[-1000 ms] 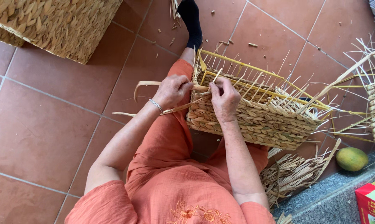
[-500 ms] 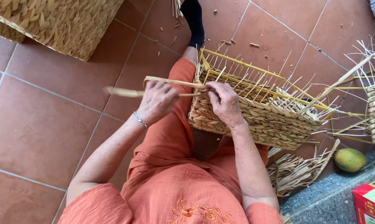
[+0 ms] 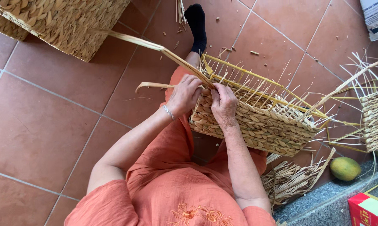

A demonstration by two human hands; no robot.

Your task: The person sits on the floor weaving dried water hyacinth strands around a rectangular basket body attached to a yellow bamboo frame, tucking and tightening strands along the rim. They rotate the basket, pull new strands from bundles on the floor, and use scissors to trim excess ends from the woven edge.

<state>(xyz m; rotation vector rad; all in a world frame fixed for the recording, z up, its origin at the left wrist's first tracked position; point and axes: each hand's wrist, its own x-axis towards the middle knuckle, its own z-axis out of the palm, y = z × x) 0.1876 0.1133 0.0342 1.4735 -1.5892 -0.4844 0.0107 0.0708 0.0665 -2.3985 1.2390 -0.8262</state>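
A half-woven straw basket (image 3: 256, 121) rests on my lap, with thin yellow stakes sticking up from its rim. My left hand (image 3: 184, 95) pinches a long flat straw strand (image 3: 143, 43) at the basket's near corner; the strand runs up and left over the floor. My right hand (image 3: 223, 104) presses on the woven rim right beside it, fingers holding the weave at the same corner. A silver bracelet is on my left wrist. A second loose strand end (image 3: 149, 86) curls out to the left of my left hand.
A large finished woven basket (image 3: 63, 21) stands at the top left on the red tile floor (image 3: 42, 125). Another part-woven basket (image 3: 375, 117) is at the right edge. A bundle of straw (image 3: 293, 180), a green-yellow fruit (image 3: 344, 168), a red box (image 3: 366, 209) and a stone ledge lie bottom right.
My left hand has come back in to the basket corner next to my right hand. The long strand now slants up and left instead of lying level.
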